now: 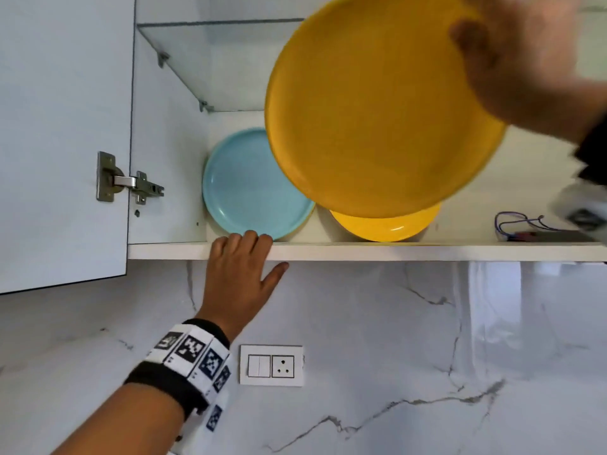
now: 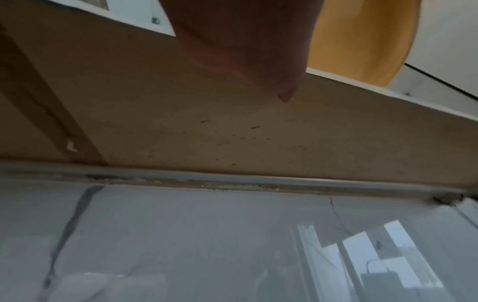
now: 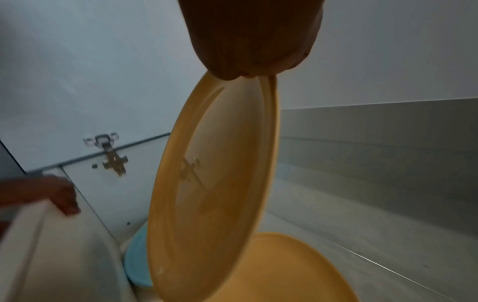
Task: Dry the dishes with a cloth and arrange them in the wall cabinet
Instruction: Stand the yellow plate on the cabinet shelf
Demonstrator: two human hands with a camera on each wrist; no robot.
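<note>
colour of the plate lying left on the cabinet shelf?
Light blue plate; clearest in the head view.

Marble wall (image 1: 394,339) — white switch plate (image 1: 271,365).

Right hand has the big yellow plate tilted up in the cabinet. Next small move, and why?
Probably lower and level the large yellow plate onto the yellow plate already on the bottom shelf. The right hand grips it by the rim, tilted, almost directly above that plate; the blue plate fills the spot alongside. The left hand rests on the shelf edge.
</note>
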